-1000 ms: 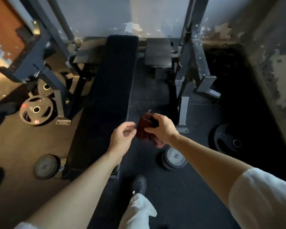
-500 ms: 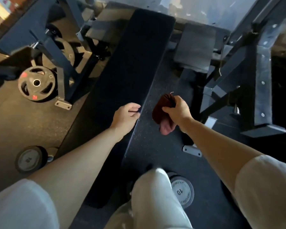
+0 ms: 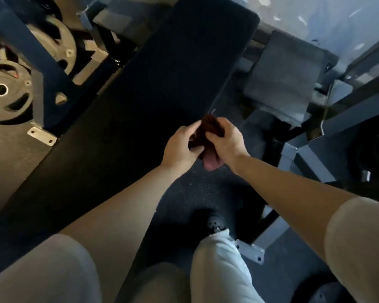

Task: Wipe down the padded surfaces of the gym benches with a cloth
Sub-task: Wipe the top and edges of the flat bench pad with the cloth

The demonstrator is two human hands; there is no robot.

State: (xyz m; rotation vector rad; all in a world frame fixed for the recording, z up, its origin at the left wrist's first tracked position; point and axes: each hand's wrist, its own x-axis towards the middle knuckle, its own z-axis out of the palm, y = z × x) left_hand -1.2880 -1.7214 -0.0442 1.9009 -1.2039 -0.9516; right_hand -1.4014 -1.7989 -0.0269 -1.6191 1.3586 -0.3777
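Left hand (image 3: 181, 147) now joined to right hand (image 3: 224, 141), both pinching dark red cloth (image 3: 209, 127) beside black bench pad (image 3: 162, 84).

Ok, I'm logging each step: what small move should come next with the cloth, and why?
Probably lower the dark red cloth onto the long black bench pad to its left. Both the left hand and right hand hold it bunched above the floor, not yet touching the padding.
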